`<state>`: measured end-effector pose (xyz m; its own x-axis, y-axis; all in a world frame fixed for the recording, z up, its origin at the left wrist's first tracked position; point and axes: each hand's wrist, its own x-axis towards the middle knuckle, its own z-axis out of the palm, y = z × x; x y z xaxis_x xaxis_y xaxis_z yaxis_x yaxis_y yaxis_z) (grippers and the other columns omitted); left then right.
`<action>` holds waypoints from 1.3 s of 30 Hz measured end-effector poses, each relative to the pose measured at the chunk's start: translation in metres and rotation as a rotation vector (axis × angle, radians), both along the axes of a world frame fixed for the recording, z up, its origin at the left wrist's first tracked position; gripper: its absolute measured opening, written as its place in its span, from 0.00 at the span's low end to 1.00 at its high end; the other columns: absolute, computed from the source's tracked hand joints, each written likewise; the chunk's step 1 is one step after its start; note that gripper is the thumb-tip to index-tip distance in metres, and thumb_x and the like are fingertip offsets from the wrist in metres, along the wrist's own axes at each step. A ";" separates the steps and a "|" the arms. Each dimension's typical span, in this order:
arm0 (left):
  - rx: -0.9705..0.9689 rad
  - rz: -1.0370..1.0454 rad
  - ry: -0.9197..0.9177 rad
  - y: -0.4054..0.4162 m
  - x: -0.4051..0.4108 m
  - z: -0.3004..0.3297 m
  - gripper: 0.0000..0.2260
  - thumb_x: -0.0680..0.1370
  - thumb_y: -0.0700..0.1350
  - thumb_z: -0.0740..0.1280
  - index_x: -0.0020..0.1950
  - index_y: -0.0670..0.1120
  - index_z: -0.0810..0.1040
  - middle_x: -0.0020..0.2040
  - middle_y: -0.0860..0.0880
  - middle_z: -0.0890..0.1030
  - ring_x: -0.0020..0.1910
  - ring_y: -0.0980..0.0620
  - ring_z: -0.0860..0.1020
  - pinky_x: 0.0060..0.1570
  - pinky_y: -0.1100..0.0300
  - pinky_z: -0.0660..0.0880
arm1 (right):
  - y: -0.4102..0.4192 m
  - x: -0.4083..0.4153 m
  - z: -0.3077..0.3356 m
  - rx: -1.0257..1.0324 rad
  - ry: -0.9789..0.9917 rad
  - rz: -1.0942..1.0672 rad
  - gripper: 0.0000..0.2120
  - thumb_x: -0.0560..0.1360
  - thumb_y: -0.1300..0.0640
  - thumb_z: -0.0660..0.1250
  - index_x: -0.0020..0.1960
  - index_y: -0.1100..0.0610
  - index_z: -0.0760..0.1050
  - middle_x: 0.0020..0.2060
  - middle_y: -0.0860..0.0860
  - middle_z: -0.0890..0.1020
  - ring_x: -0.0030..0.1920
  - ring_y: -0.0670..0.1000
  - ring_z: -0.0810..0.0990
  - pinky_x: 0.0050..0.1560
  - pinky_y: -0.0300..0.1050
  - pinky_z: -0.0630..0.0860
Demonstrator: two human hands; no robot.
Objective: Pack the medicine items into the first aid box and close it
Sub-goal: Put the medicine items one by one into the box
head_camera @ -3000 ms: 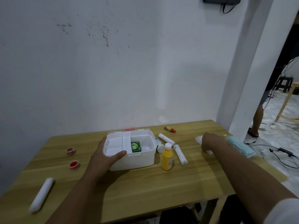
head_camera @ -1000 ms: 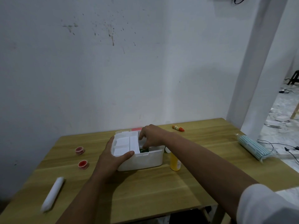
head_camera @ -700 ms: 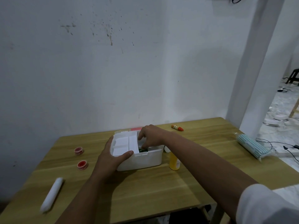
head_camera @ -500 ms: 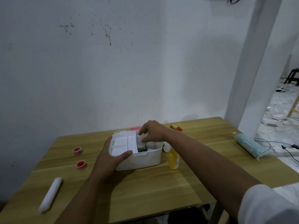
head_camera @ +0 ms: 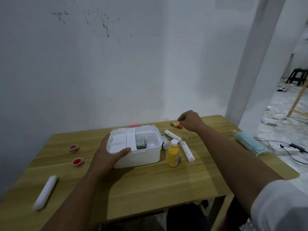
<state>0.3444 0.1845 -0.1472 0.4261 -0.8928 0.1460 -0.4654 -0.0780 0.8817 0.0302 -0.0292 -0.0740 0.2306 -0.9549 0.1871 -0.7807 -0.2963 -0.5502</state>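
Note:
An open white first aid box (head_camera: pixel 146 157) stands mid-table, with a green packet (head_camera: pixel 141 146) and a clear item inside. My left hand (head_camera: pixel 109 153) grips the box's left rim, thumb over the inner tray. Hovering over the far side of the table, my right hand (head_camera: pixel 190 120) is loosely curled and holds nothing, just beside a small orange tube (head_camera: pixel 176 125). Right of the box stand a yellow bottle (head_camera: pixel 173 155), two white rolls (head_camera: pixel 187 151) (head_camera: pixel 172 135) and a white bottle lying down (head_camera: pixel 165 144).
Two small red pots (head_camera: pixel 73 148) (head_camera: pixel 77 162) and a long white roll (head_camera: pixel 45 191) lie on the left of the wooden table (head_camera: pixel 150 184). A striped teal pack (head_camera: pixel 250 143) rests at the right edge. The wall is right behind; cables lie on the floor at right.
My right hand has come out of the box and moved right and back to the orange tube. A clear item now lies in the box. My left hand has stayed on the box.

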 end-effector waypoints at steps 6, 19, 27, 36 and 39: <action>-0.008 -0.013 0.001 0.000 0.001 -0.001 0.57 0.56 0.74 0.77 0.80 0.61 0.57 0.75 0.56 0.70 0.69 0.48 0.71 0.62 0.45 0.76 | 0.008 -0.083 -0.002 0.024 0.346 -0.357 0.04 0.73 0.63 0.65 0.48 0.60 0.75 0.52 0.58 0.83 0.51 0.60 0.82 0.53 0.53 0.80; -0.002 -0.009 -0.053 -0.003 -0.001 0.000 0.55 0.59 0.73 0.76 0.81 0.57 0.58 0.76 0.51 0.69 0.69 0.43 0.71 0.59 0.43 0.75 | 0.005 -0.219 -0.058 0.270 0.437 -0.687 0.15 0.68 0.54 0.66 0.53 0.58 0.76 0.46 0.56 0.79 0.50 0.62 0.80 0.53 0.60 0.80; -0.046 -0.043 -0.020 0.002 -0.008 0.008 0.49 0.62 0.64 0.77 0.80 0.54 0.62 0.74 0.50 0.72 0.64 0.47 0.72 0.53 0.50 0.73 | 0.061 -0.138 0.020 0.021 0.275 -0.457 0.12 0.74 0.60 0.69 0.56 0.61 0.75 0.49 0.58 0.81 0.52 0.61 0.82 0.43 0.48 0.75; -0.031 -0.049 0.043 0.008 -0.008 0.012 0.51 0.60 0.68 0.79 0.79 0.58 0.62 0.73 0.54 0.72 0.64 0.51 0.73 0.51 0.54 0.75 | 0.073 -0.004 0.088 -0.029 0.342 0.053 0.23 0.66 0.57 0.79 0.60 0.55 0.80 0.53 0.53 0.82 0.50 0.53 0.81 0.47 0.46 0.79; -0.018 -0.041 0.036 0.008 -0.010 0.013 0.51 0.61 0.67 0.79 0.79 0.59 0.61 0.73 0.54 0.72 0.63 0.52 0.72 0.49 0.56 0.74 | 0.087 0.032 0.088 -0.024 0.416 0.197 0.25 0.64 0.57 0.81 0.60 0.52 0.81 0.53 0.51 0.83 0.49 0.52 0.82 0.44 0.45 0.79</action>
<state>0.3343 0.1929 -0.1342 0.3942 -0.9071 0.1478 -0.4361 -0.0431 0.8989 0.0621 0.0581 0.0143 0.4676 -0.8818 0.0614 -0.8611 -0.4701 -0.1935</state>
